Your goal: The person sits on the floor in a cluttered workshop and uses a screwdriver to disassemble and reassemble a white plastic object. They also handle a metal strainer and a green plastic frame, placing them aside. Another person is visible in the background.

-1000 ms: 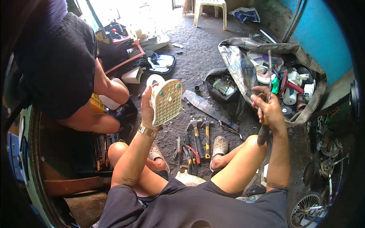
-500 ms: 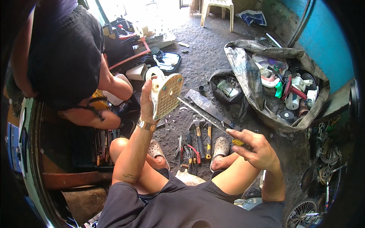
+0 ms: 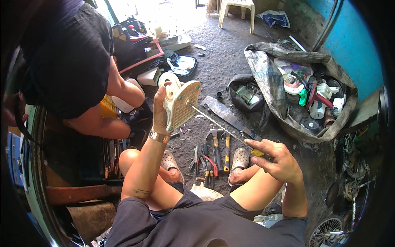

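Observation:
Raised in front of me is a cream plastic base point(image 3: 179, 114) with a round housing at its upper end and a gridded underside turned to the right. My left hand point(image 3: 159, 110) grips it by the housing side, fingers partly hidden behind it. A long thin screwdriver point(image 3: 218, 125) with a yellow handle is held in my right hand point(image 3: 279, 161), fingers wrapped round the handle and index finger laid along the shaft. Its tip meets the base's underside near a small hole; whether it sits inside cannot be made out.
Hammers point(image 3: 217, 153), pliers point(image 3: 212, 164) and a broad machete-like blade point(image 3: 228, 116) lie on the floor between and beyond my feet. A large sack of scrap point(image 3: 263, 72) and a small black bag point(image 3: 243, 106) stand right. Another person point(image 3: 68, 61) is at the left.
The screwdriver tip has shifted from the right edge of the base to its gridded underside, near the hole. The base has turned slightly. The other person has moved a little.

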Available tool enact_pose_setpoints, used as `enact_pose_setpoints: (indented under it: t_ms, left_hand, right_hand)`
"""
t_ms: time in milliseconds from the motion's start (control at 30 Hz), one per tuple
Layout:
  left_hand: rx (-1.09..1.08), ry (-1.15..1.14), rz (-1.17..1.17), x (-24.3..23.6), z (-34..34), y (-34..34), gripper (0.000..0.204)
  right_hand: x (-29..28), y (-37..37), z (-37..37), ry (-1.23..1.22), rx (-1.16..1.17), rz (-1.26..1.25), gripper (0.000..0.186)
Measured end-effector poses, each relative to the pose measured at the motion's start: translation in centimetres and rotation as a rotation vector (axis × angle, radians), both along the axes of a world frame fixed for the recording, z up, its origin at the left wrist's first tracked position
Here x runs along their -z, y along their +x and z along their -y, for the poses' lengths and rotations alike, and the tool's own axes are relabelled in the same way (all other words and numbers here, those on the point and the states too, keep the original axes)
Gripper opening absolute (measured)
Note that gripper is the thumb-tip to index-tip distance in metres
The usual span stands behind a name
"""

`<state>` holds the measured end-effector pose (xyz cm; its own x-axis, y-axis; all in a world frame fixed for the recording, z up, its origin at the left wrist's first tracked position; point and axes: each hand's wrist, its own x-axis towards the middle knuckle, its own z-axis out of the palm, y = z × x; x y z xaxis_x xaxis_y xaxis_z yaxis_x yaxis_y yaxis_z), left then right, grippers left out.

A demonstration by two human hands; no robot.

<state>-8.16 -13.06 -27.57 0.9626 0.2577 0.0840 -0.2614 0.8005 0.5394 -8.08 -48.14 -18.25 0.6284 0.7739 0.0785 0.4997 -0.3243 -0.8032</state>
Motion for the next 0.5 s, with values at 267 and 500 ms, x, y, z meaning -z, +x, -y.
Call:
enact_pose_setpoints:
  t_ms: [267, 500]
  left_hand:
    - [0.117, 0.407, 0.183, -0.8, 0.7, -0.3, 0.051]
    - [0.038, 0.361, 0.152, -1.9, 2.4, -0.9, 0.055]
  right_hand:
    - [-0.8, -0.2, 0.2, -0.103, 0.032, 0.026, 0.05]
    - [0.3, -1.2, 0.1, 0.009, 0.116, 0.085, 0.05]
